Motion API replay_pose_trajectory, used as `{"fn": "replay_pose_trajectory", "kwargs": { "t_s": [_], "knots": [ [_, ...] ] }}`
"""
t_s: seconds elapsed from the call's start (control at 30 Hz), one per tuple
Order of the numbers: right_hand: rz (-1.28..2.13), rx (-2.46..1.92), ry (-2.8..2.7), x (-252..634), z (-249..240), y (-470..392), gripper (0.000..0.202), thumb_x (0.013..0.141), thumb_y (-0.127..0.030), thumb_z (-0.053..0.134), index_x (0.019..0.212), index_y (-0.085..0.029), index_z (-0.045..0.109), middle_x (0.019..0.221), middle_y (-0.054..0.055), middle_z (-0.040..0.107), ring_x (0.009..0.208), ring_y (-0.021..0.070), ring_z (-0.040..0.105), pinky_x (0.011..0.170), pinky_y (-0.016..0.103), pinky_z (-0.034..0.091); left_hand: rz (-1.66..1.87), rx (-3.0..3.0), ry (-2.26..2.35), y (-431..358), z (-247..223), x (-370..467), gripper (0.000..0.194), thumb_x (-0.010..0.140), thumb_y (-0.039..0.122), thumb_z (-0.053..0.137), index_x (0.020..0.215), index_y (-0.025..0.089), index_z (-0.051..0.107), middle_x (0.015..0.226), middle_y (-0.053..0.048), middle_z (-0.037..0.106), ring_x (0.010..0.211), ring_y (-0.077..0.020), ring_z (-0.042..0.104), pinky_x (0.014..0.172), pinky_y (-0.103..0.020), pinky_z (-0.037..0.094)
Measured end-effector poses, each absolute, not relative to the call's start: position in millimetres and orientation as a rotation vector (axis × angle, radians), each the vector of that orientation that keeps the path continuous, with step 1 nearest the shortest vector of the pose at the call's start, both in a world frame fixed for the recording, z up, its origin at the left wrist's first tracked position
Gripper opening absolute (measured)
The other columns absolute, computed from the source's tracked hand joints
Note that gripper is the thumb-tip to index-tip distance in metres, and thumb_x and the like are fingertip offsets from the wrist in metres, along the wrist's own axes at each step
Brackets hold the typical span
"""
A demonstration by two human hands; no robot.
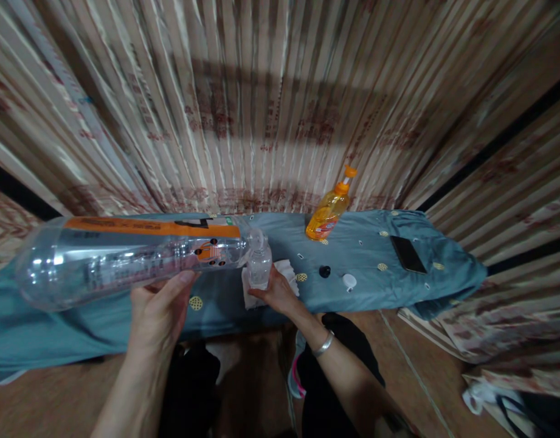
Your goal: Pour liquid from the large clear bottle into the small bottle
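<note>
A large clear plastic bottle [124,258] with an orange label lies almost level in the air, held from below by my left hand [163,301]. Its neck points right and meets the mouth of a small clear bottle [260,267]. My right hand [277,291] is closed around the side of that small bottle, which stands roughly upright over a white tissue [286,272]. Whether liquid passes between the two mouths is hard to make out. A black cap [324,271] and a white cap [349,281] lie on the cloth to the right of my right hand.
A blue-green patterned cloth [229,313] covers the long surface before me. An orange pump bottle [328,213] stands near its back edge. Farther right lies a dark phone [408,254]. Pleated curtains [261,109] hang close behind.
</note>
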State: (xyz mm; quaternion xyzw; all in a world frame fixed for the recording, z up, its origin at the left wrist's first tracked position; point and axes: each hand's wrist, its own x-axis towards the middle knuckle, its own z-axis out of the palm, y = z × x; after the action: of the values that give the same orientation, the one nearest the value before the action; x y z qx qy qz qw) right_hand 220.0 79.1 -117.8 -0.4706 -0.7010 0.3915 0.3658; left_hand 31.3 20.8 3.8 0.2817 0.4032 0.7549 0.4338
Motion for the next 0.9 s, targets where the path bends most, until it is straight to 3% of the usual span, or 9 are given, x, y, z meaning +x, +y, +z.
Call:
{"fn": "replay_pose_trajectory", "kwargs": {
  "t_s": [0.43,0.9],
  "knots": [
    [1.014,-1.216,-1.816,217.3,-115.8,78.6,0.077,0.067,-0.025,0.079,0.135,-0.022,0.043,0.124,0.008,0.064,0.114,0.0265,0.062,0.100,0.043,0.048,1.883,0.720,0.973,21.6,6.4,32.5,0.039,0.049,0.017,0.088,0.085,0.022,0.073,0.077,0.000,0.076,0.079,-0.0192,0.072,0.078,-0.030,0.058],
    [1.010,-1.224,-1.802,220.1,-119.8,80.2,0.083,0.066,-0.028,0.080,0.139,-0.023,0.041,0.127,0.008,0.063,0.115,0.0274,0.062,0.100,0.043,0.048,1.891,0.730,1.001,21.3,8.0,30.4,0.029,0.050,0.018,0.087,0.074,0.022,0.072,0.072,0.000,0.074,0.072,-0.0177,0.070,0.075,-0.030,0.060]
  ]
}}
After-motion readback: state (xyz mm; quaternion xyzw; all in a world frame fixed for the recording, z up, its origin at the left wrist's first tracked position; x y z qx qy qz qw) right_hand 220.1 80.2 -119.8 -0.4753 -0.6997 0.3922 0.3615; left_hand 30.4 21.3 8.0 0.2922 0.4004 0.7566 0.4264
